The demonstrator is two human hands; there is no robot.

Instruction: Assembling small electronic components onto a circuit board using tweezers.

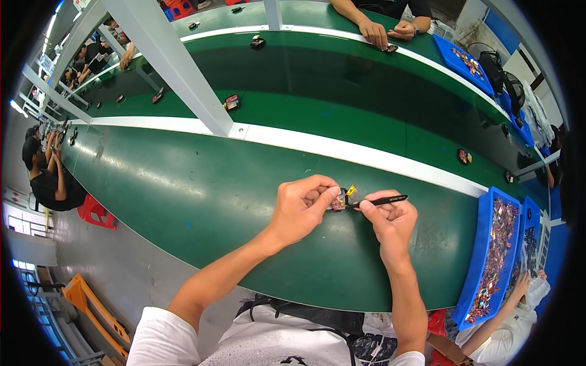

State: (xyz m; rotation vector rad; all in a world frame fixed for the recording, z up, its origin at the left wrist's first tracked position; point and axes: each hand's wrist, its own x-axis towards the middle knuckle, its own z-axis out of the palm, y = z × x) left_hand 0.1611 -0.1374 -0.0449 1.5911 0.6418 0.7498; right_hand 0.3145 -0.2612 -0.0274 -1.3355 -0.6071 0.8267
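My left hand (300, 208) pinches a small black-framed electronic part (339, 201) between thumb and fingers, just above the green worktop (226, 189). Red and metallic bits show inside the part, and a small yellow tab (351, 190) sticks up from its far side. In my right hand (392, 224) is a pair of black tweezers (386, 200), held between thumb and fingers. Their tips point left and reach the part's right side; whether they grip anything there is too small to tell.
A blue bin (485, 210) heaped with small reddish components stands at the worktop's right end. Beyond a white rail (342, 157) runs a green conveyor belt (293, 113) carrying scattered small parts. A white post (177, 67) rises at left. A co-worker's hands (375, 33) work across the belt.
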